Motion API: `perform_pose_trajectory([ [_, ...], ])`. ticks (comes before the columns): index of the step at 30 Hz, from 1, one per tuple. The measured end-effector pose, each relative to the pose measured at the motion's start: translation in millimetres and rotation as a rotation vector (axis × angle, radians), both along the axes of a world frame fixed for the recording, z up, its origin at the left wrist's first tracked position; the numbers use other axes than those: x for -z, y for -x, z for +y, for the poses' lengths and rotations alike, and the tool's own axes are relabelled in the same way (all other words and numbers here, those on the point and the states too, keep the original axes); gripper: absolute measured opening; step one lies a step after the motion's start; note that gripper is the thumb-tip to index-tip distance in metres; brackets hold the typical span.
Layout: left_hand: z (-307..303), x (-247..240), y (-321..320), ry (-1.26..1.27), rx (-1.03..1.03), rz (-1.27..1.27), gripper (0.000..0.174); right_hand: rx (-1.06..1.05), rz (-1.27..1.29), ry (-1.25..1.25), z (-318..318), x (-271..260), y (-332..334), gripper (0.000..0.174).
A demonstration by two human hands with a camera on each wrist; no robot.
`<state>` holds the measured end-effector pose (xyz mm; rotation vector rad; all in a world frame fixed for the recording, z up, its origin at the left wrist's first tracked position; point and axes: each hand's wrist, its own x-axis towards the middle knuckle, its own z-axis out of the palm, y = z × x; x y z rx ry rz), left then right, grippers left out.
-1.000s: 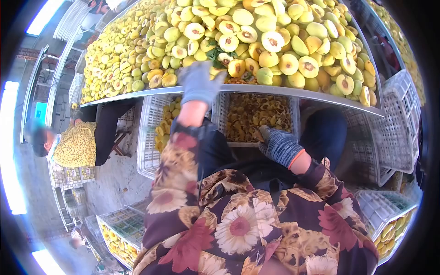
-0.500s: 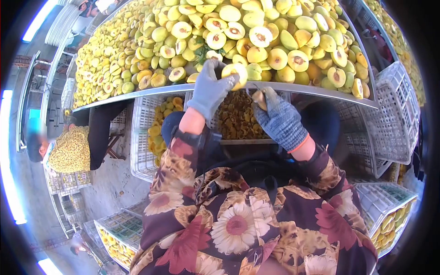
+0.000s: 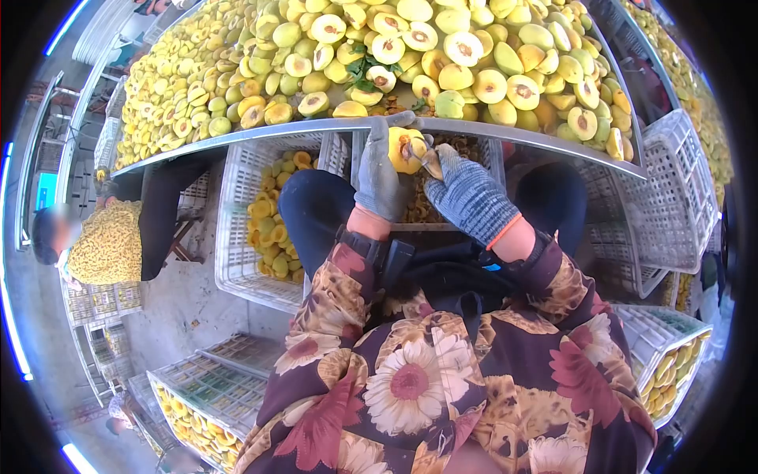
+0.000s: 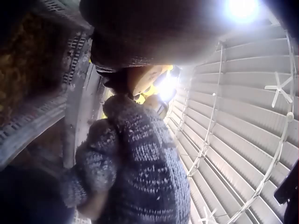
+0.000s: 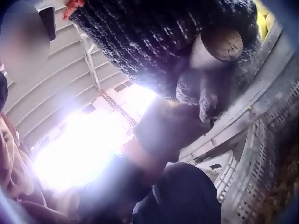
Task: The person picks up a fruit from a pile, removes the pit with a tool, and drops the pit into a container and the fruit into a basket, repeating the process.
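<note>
My left hand (image 3: 377, 178), in a grey glove, holds a yellow peach half (image 3: 405, 152) with its cut face turned up. My right hand (image 3: 467, 189), in a blue-grey knit glove, grips a tool with a wooden handle (image 3: 432, 163). The tool's working end lies at the peach half's cut face, hidden by fingers and fruit. In the right wrist view the round butt of the wooden handle (image 5: 229, 44) sticks out of the knit glove. Both hands meet just in front of the metal table edge (image 3: 316, 126), above a crate of brown scraps (image 3: 421, 207).
Halved peaches (image 3: 466, 47) are heaped on the metal-edged table. A white crate (image 3: 229, 229) with peach halves stands to the left of my knees. Stacked crates (image 3: 671, 189) stand at the right, and fruit-filled crates (image 3: 205, 395) behind. Another person (image 3: 110, 245) sits at the left.
My left hand has reached to the heap, picked up a peach half and drawn it back toward me. The right hand has risen from over the scrap crate to meet it with the tool.
</note>
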<state>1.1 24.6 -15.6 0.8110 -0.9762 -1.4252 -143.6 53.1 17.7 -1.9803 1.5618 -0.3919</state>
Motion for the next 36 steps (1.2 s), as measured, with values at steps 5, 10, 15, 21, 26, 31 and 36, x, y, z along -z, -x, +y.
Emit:
perform_pose_trajectory([
  [5,2,1,-5,0.305,-0.071,-0.442,0.035,0.019,0.000,0.014,-1,0,-10,0.052],
  [10,4,-3,-8,0.187,-0.053,-0.326,0.052,-0.070,0.070,0.003,3,3,-10,0.054],
  [15,-2,-4,-6,-0.034,-0.041,-0.182,0.076,-0.158,0.098,-0.019,0,-5,-6,0.050],
  [21,-10,0,-14,-0.195,0.126,-0.143,0.082,-0.176,0.065,0.058,-5,18,-4,0.043],
  [26,-13,8,-4,-0.139,-0.033,-0.131,0.076,-0.076,-0.321,-0.533,-11,-15,-2,0.034],
  [31,-14,6,2,-0.104,-0.103,-0.043,0.070,-0.009,-0.638,-0.797,-13,-15,7,0.027],
  [36,-19,-5,-6,-0.114,0.085,-0.236,0.071,-0.060,-0.569,-0.770,-17,-6,14,0.024],
])
